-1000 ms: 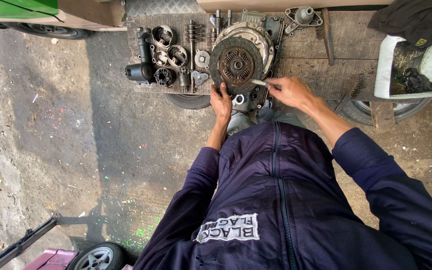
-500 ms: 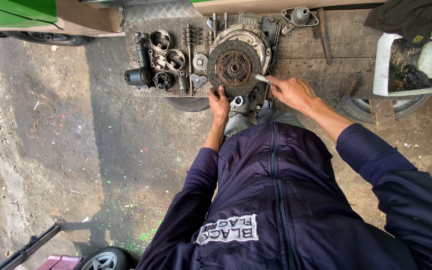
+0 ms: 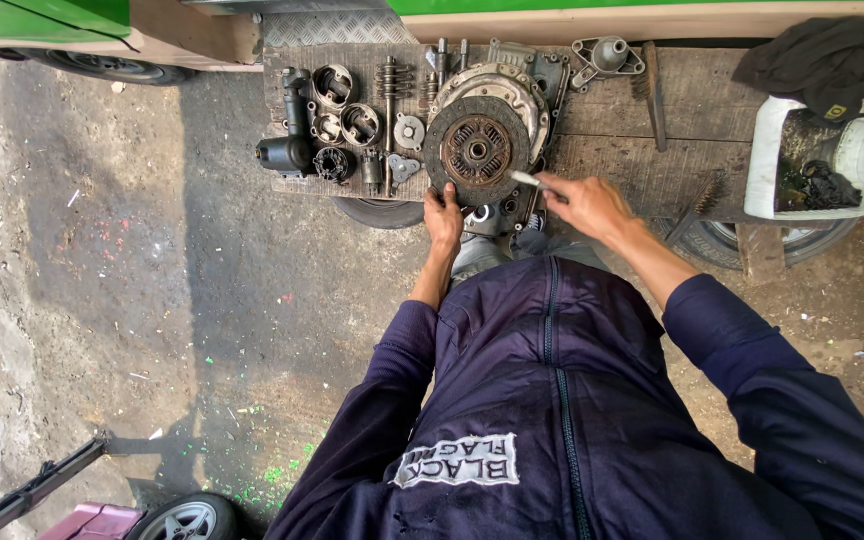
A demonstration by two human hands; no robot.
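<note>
Left hand point(image 3: 443, 218) still grasping the round disc point(image 3: 477, 150) by its lower edge, right hand point(image 3: 584, 203) clenched on a small tool point(image 3: 525, 180), tip now nearer the disc rim

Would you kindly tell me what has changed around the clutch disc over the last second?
Very little. The right hand keeps its small pale tool at the right edge of the clutch disc, and the left hand still grips the disc's lower rim. The gears and housings on the wooden board lie as before; only the view shifted slightly.
</note>
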